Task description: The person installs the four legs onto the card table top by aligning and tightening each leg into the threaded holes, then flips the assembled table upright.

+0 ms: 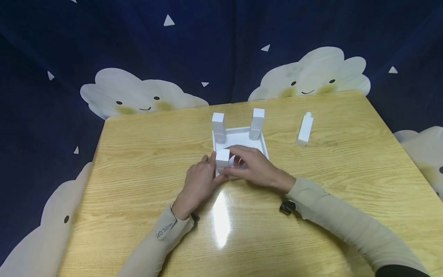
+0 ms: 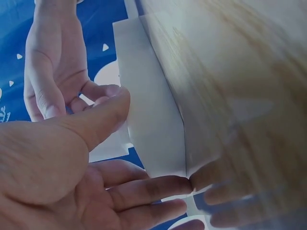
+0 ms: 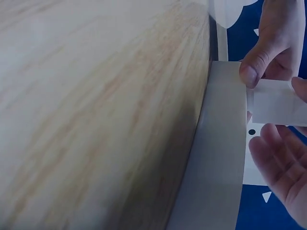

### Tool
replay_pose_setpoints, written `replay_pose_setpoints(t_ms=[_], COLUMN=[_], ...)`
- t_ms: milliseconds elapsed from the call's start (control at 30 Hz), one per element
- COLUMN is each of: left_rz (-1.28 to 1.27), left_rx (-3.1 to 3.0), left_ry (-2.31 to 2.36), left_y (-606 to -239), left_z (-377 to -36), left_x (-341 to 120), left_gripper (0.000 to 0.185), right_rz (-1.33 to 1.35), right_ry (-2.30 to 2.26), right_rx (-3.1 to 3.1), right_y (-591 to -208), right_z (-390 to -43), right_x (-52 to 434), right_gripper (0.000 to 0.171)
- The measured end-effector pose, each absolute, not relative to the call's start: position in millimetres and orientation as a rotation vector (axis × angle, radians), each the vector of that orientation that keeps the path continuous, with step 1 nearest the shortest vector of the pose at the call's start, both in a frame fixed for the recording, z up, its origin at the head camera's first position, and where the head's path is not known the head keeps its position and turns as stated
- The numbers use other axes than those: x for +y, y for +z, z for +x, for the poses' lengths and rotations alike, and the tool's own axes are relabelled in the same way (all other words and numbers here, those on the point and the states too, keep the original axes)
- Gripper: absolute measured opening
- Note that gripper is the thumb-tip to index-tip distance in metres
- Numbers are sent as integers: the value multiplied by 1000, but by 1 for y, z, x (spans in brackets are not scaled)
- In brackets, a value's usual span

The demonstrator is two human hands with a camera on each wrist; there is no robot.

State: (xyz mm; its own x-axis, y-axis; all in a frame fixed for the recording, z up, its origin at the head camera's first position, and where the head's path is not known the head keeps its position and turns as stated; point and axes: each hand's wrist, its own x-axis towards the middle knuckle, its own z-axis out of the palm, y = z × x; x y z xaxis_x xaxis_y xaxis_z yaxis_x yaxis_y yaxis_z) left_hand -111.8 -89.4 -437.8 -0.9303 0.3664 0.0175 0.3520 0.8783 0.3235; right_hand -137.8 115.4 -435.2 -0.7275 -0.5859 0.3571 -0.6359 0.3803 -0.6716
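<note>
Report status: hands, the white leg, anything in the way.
Left hand and right hand both grip the near-left leg at the board corner. Two far legs upright. Fourth leg stands apart on the table. Nothing in the way.

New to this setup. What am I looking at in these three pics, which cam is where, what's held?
No machine here: a person works with two bare hands. The wide picture comes from a head camera looking down at a wooden table. The two close-ups come from cameras on each wrist.

On the table lies a white square panel with two white legs standing at its far corners. A loose white leg stands apart to the right.

The left hand and right hand both hold a third leg at the panel's near left corner.
</note>
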Motion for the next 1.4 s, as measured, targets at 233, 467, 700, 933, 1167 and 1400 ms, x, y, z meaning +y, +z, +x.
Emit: replay_pose_setpoints(t_ms=[233,467,700,933,1167,1400], left_rz=[602,586,580,564,530,545], left_rx=[3020,3017,3014,2981,2958,2976], left_ry=[531,519,528,540,567,561], left_y=[-441,-440,-439,-437,-438,-438], left_z=[-111,-111,-111,-112,-113,-114], left_x=[-91,-90,-90,-91,-92,-92], left_gripper=[87,88,86,88,89,89], right_rz=[1105,1001,947,950,945,949], right_ry=[1196,1179,1168,1191,1267,1318], right_rx=[-2575,-2626,-2629,-2601,-2616,-2655], right_y=[-436,-435,-435,-436,-434,-428], right_z=[-139,-139,-140,-139,-137,-135], right_x=[114,111,106,104,105,110], right_gripper=[44,47,48,48,45,40])
